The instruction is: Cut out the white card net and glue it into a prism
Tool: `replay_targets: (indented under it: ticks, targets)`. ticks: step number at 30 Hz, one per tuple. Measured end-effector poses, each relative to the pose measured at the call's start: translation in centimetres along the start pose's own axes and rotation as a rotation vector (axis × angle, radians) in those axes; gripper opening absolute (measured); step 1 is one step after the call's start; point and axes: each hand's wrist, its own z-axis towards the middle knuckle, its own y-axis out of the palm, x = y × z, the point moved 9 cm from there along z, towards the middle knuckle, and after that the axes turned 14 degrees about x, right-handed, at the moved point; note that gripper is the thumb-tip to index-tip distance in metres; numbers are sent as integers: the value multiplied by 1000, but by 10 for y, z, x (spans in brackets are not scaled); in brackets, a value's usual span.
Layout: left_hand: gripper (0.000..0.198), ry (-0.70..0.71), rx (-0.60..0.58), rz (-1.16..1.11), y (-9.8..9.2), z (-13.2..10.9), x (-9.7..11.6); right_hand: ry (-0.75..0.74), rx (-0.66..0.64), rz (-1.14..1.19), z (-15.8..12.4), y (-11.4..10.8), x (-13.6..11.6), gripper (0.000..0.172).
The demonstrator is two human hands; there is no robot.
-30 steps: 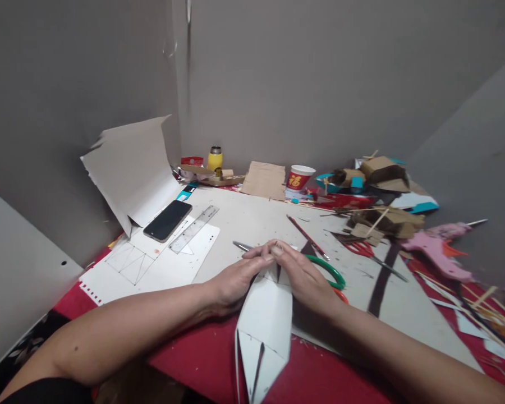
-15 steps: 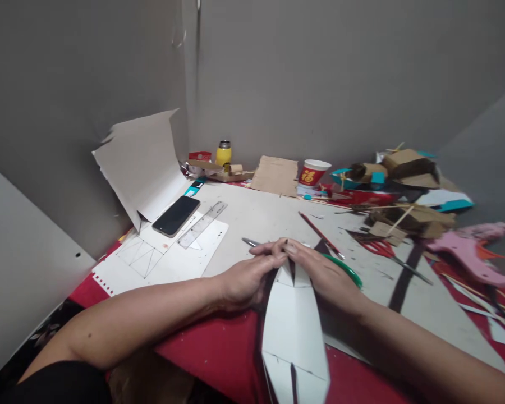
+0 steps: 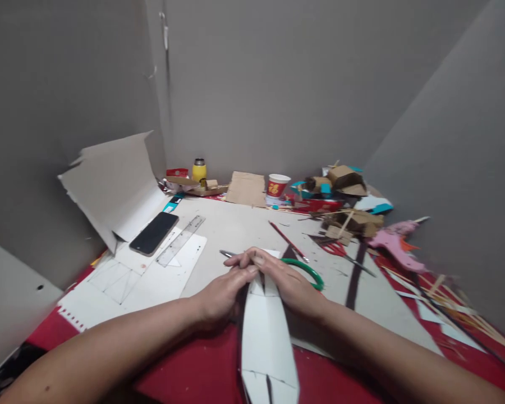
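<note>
Head view: left hand point(image 3: 224, 296) and right hand point(image 3: 293, 285) clamped fingers on card point(image 3: 267, 331), far end, apparently pressing it together; next move likely called for steady pressure.

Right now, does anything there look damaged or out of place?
On the right, thin sticks and white scraps lie jumbled near the pink glue gun. At left, the raised card's upper left edge is ragged, as if torn. The white piece between left hand and right hand shows no obvious damage, though its far end is covered.
</note>
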Motion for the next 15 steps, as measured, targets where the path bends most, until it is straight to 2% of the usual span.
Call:
replay_targets:
  ticks: [5, 12, 15]
  targets:
    - [39, 92, 45, 140, -7, -1, 9, 73, 6, 12, -1, 1, 13, 31]
    - [46, 183, -80, 310, 5, -10, 27, 37, 5, -73, -1, 2, 8, 37]
    - [45, 208, -75, 312, 4, -8, 27, 52, 11, -47, 0, 1, 9, 38]
